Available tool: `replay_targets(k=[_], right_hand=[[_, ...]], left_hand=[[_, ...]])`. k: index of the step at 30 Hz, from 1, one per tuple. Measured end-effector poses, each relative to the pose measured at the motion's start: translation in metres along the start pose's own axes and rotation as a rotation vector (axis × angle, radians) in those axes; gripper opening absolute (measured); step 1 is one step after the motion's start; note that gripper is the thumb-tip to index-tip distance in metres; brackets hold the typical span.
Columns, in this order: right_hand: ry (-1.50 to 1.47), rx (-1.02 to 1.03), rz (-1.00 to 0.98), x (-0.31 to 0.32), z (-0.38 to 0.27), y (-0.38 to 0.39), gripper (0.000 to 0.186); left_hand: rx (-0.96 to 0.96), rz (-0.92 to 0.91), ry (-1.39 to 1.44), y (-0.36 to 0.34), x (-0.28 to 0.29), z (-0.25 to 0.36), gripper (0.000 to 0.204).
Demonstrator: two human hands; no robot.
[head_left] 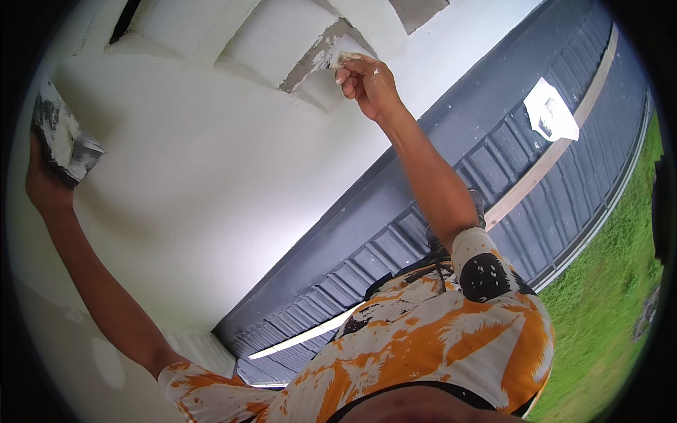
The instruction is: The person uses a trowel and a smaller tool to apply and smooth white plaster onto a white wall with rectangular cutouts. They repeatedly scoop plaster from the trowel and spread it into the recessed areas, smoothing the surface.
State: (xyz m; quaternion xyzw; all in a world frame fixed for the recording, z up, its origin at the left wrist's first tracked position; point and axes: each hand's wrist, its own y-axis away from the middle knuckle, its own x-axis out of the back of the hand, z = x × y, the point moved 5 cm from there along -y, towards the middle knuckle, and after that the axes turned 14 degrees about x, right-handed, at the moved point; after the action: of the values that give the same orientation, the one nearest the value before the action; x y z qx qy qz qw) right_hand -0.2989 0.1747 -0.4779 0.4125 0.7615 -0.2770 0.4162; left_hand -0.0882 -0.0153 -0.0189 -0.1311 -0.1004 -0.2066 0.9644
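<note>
My right hand [372, 86] is raised to the white wall [211, 148], its fingers closed round a small putty knife [347, 59] smeared with white filler. The knife is at a recessed grey patch [310, 60] partly streaked with the same white paste. Out at the far left, my left hand [48, 185] grips a wide filling knife [62, 134]. A thick lump of white filler lies on its dark face, and one shiny metal corner shows. That hand's fingers are partly hidden behind the knife.
Raised rectangular mouldings [271, 42] run along the wall, with another grey patch [417, 13] to the right. A dark ribbed metal roof [508, 151] slopes below, bearing a wooden batten [529, 183] and a white angular sheet [550, 111]. Grass [599, 310] lies beyond its edge.
</note>
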Motion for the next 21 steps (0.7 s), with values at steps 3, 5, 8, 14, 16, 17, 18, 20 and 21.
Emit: replay_targets(k=[3,5,8,14,16,17,18,20,21], right_hand=[[-0.02,-0.013,0.176,0.02,0.0,0.009,0.017],[-0.002,-0.118,0.202,0.018,0.014,0.018,0.017],[0.032,-0.289,0.123,-0.009,0.035,0.025,0.015],[0.018,-0.274,0.193,0.016,0.029,0.013,0.014],[0.136,-0.334,0.111,0.015,0.035,0.012,0.016],[0.133,-0.36,0.07,0.01,0.04,0.006,0.016],[0.129,-0.389,0.033,0.001,0.043,0.002,0.015],[0.012,-0.431,0.033,-0.003,0.046,-0.011,0.015],[-0.039,-0.407,0.02,-0.003,0.045,-0.017,0.015]], left_hand=[[0.016,-0.035,0.009,-0.007,0.009,-0.001,0.051],[0.019,-0.063,0.016,-0.015,0.017,0.003,0.051],[0.032,-0.066,0.035,-0.015,0.021,0.002,0.051],[0.031,-0.046,0.071,-0.01,0.019,0.001,0.049],[0.031,-0.076,0.058,-0.015,0.023,0.002,0.05],[0.031,-0.063,0.054,-0.016,0.023,0.002,0.05],[0.035,-0.051,0.046,-0.016,0.025,0.002,0.05],[0.04,-0.049,0.036,-0.018,0.021,0.002,0.05],[0.043,-0.049,0.029,-0.018,0.022,0.001,0.05]])
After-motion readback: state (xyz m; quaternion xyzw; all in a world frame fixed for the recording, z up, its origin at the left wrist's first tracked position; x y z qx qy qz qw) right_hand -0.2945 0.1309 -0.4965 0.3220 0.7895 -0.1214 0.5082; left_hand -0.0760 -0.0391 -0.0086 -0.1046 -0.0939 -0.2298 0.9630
